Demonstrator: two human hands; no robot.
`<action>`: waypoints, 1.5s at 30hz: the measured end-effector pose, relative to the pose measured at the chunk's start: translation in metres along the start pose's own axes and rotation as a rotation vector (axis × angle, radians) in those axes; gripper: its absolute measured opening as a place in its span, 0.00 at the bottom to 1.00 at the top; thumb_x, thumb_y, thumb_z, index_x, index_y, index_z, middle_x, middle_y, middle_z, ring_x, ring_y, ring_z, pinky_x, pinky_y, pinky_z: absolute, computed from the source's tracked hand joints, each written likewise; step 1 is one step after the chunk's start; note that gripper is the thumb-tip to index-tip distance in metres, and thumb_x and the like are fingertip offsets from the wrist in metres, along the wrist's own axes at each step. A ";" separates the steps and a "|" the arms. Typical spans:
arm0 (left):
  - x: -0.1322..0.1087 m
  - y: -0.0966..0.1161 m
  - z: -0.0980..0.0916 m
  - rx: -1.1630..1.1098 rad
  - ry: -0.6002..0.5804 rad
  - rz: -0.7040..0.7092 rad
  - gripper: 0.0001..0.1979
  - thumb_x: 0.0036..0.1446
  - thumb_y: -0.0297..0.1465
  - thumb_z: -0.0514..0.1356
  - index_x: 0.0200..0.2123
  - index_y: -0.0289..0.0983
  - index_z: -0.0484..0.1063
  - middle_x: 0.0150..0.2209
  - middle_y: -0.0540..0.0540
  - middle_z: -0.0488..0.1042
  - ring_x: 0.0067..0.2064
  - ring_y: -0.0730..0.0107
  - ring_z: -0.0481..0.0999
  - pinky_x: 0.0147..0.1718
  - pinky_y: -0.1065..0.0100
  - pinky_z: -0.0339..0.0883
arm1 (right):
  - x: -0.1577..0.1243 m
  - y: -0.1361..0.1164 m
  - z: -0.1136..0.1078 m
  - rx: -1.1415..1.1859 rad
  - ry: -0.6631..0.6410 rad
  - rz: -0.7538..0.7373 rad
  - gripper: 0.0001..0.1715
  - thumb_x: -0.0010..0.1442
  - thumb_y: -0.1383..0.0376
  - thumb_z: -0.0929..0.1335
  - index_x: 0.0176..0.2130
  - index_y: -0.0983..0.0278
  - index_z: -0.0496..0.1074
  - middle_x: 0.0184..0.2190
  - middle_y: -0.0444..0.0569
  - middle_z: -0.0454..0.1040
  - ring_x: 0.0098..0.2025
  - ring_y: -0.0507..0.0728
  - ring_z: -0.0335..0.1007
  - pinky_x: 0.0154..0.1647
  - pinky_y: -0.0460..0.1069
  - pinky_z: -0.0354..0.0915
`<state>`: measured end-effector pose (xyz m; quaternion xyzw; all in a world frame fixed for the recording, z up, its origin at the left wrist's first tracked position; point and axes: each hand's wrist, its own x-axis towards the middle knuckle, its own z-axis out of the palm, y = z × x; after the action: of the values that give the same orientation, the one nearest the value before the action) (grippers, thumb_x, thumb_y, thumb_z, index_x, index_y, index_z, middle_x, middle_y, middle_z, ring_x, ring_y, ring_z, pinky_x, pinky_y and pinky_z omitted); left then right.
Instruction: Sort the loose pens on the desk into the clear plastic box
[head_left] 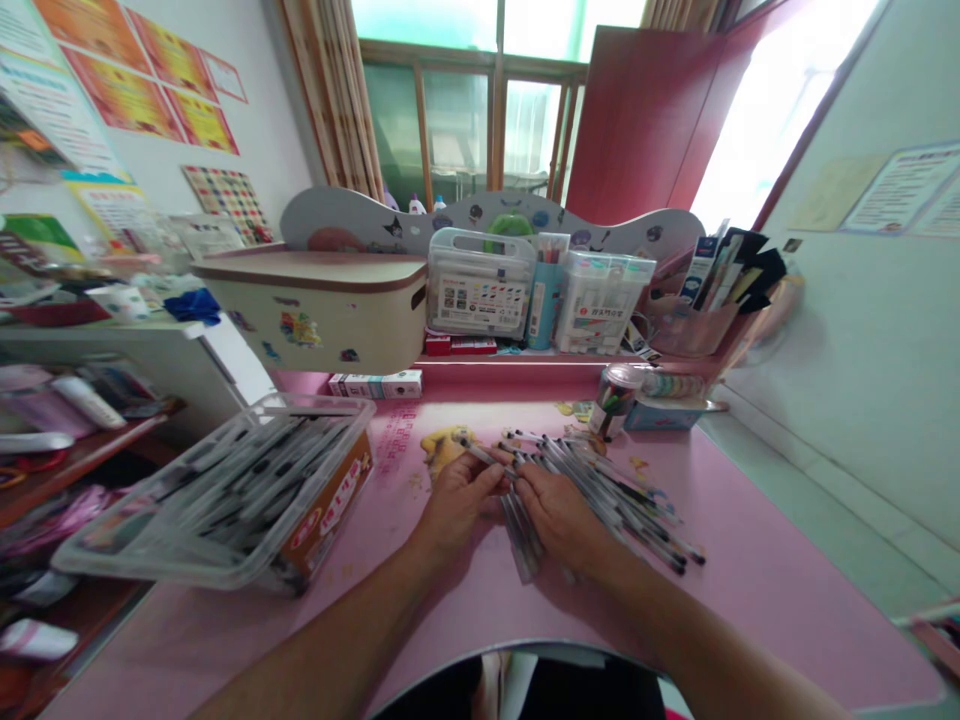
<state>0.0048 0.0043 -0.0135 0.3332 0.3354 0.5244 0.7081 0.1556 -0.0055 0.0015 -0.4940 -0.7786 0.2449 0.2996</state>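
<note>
Closed in a pinch, the thumb and fingers of the left hand (461, 497) are set around a slim pen (480, 454), whose dark end is pointed far and left, past the fingertips. Its long axis is slanted from far left to near right, toward the right hand (556, 505), and its other end is hidden among the fingers. The right hand is held just beside the left, with its fingers curled; whether the pen is also gripped by it cannot be told. Below the right palm, a small bunch of pens (523, 540) is seen, blurred, with long axes running from far to near; whether these are held or merely covered cannot be told.

To the right of the right hand, a loose pile of pens (611, 490) is spread on the pink desk (780, 580). Most of them are laid from far left to near right, and dark ends are shown at the near right.

On the left of the desk, a clear plastic bin (247, 578) is filled with more pens (262, 480), mostly slanted from near left to far right. At the far right, a clear jar (616, 395) is placed near a blue box (664, 414).
</note>
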 end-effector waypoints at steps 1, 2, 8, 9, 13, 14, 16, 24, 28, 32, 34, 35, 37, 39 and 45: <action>0.000 0.001 0.001 0.006 0.009 0.003 0.16 0.48 0.34 0.70 0.38 0.36 0.71 0.27 0.50 0.72 0.25 0.74 0.72 0.24 0.73 0.68 | 0.000 -0.001 -0.001 0.020 0.002 0.000 0.25 0.68 0.66 0.57 0.59 0.63 0.69 0.50 0.56 0.78 0.48 0.61 0.76 0.51 0.55 0.67; -0.001 0.001 0.002 0.012 0.020 0.004 0.16 0.48 0.34 0.70 0.38 0.36 0.71 0.27 0.50 0.72 0.25 0.74 0.72 0.24 0.73 0.67 | 0.000 -0.003 -0.002 0.042 0.008 0.001 0.25 0.68 0.66 0.57 0.60 0.62 0.69 0.51 0.56 0.78 0.48 0.61 0.76 0.51 0.55 0.68; -0.004 0.002 0.003 0.045 0.029 -0.026 0.16 0.51 0.36 0.68 0.40 0.38 0.70 0.27 0.52 0.71 0.22 0.74 0.71 0.21 0.72 0.66 | -0.002 -0.006 -0.003 0.147 0.033 0.033 0.21 0.67 0.63 0.59 0.49 0.61 0.78 0.38 0.50 0.81 0.39 0.60 0.77 0.45 0.53 0.69; -0.004 0.003 0.002 0.054 0.026 -0.027 0.16 0.51 0.36 0.68 0.40 0.38 0.70 0.27 0.52 0.71 0.22 0.74 0.72 0.21 0.72 0.66 | -0.002 -0.005 -0.003 0.157 0.032 0.039 0.20 0.67 0.63 0.60 0.47 0.61 0.79 0.36 0.50 0.81 0.37 0.59 0.76 0.44 0.53 0.68; -0.001 0.008 -0.001 0.098 0.017 0.022 0.17 0.50 0.38 0.68 0.39 0.38 0.70 0.31 0.48 0.74 0.30 0.69 0.76 0.24 0.72 0.69 | -0.003 -0.003 -0.004 0.204 0.050 0.023 0.19 0.66 0.62 0.61 0.50 0.61 0.77 0.37 0.48 0.80 0.38 0.57 0.75 0.42 0.50 0.66; 0.000 0.010 -0.002 0.100 0.021 0.039 0.17 0.50 0.39 0.68 0.39 0.37 0.70 0.34 0.47 0.75 0.31 0.68 0.77 0.25 0.72 0.70 | -0.003 -0.002 -0.005 0.208 0.054 0.027 0.20 0.66 0.61 0.62 0.53 0.62 0.75 0.35 0.47 0.79 0.36 0.57 0.74 0.40 0.50 0.66; 0.003 0.015 -0.003 0.083 0.045 0.066 0.16 0.51 0.40 0.67 0.39 0.37 0.69 0.36 0.46 0.76 0.32 0.69 0.77 0.27 0.71 0.71 | -0.002 0.000 -0.007 0.204 0.076 0.042 0.22 0.66 0.59 0.63 0.55 0.63 0.72 0.29 0.45 0.77 0.29 0.55 0.70 0.33 0.48 0.63; 0.005 0.022 -0.008 0.013 -0.086 -0.005 0.23 0.49 0.32 0.67 0.48 0.40 0.65 0.20 0.56 0.70 0.18 0.77 0.65 0.18 0.78 0.55 | 0.001 0.002 -0.012 0.379 0.271 0.075 0.13 0.66 0.59 0.61 0.38 0.62 0.72 0.31 0.45 0.73 0.35 0.56 0.68 0.35 0.48 0.62; 0.003 0.017 -0.013 -0.170 -0.407 -0.192 0.11 0.52 0.30 0.63 0.39 0.38 0.68 0.15 0.58 0.61 0.13 0.83 0.50 0.14 0.78 0.43 | 0.003 0.007 -0.011 0.484 0.223 0.223 0.21 0.66 0.52 0.60 0.28 0.60 0.66 0.19 0.40 0.60 0.23 0.53 0.56 0.23 0.47 0.54; 0.002 0.014 -0.017 -0.203 -0.565 -0.272 0.06 0.53 0.29 0.61 0.36 0.38 0.69 0.15 0.57 0.61 0.13 0.82 0.47 0.13 0.78 0.42 | 0.002 0.011 -0.009 0.640 0.081 0.302 0.30 0.63 0.43 0.60 0.21 0.60 0.60 0.16 0.38 0.53 0.18 0.50 0.45 0.18 0.48 0.44; 0.002 0.014 -0.018 -0.182 -0.569 -0.271 0.06 0.53 0.29 0.61 0.35 0.37 0.69 0.14 0.56 0.60 0.13 0.82 0.47 0.13 0.78 0.42 | 0.002 0.012 -0.007 0.710 0.042 0.319 0.31 0.60 0.40 0.62 0.20 0.61 0.59 0.15 0.38 0.52 0.18 0.49 0.43 0.18 0.48 0.41; 0.002 0.013 -0.018 -0.170 -0.561 -0.272 0.06 0.52 0.29 0.61 0.35 0.37 0.69 0.14 0.56 0.60 0.13 0.82 0.47 0.13 0.78 0.42 | 0.002 0.012 -0.007 0.741 0.030 0.321 0.32 0.59 0.40 0.63 0.20 0.61 0.60 0.15 0.37 0.52 0.18 0.49 0.43 0.18 0.47 0.41; 0.001 0.012 -0.017 -0.154 -0.544 -0.281 0.06 0.52 0.29 0.62 0.35 0.37 0.70 0.14 0.56 0.60 0.13 0.82 0.47 0.13 0.79 0.42 | 0.002 0.012 -0.006 0.807 0.005 0.334 0.32 0.57 0.40 0.66 0.21 0.61 0.60 0.15 0.37 0.52 0.17 0.48 0.42 0.17 0.47 0.40; 0.000 0.010 -0.016 -0.160 -0.528 -0.285 0.06 0.52 0.29 0.63 0.35 0.36 0.70 0.14 0.56 0.61 0.13 0.83 0.48 0.13 0.79 0.43 | 0.002 0.012 -0.005 0.876 -0.020 0.357 0.31 0.56 0.40 0.67 0.21 0.61 0.60 0.14 0.36 0.51 0.16 0.47 0.41 0.16 0.46 0.39; -0.004 0.012 -0.005 -0.255 -0.265 -0.192 0.07 0.55 0.29 0.63 0.38 0.36 0.72 0.21 0.52 0.69 0.18 0.80 0.64 0.20 0.77 0.62 | 0.005 0.009 -0.006 1.024 0.043 0.425 0.30 0.53 0.43 0.70 0.20 0.61 0.57 0.13 0.34 0.50 0.15 0.45 0.40 0.15 0.44 0.38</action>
<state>-0.0072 0.0035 -0.0057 0.2736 0.2005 0.4443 0.8292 0.1639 0.0034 0.0012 -0.4362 -0.4369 0.6372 0.4613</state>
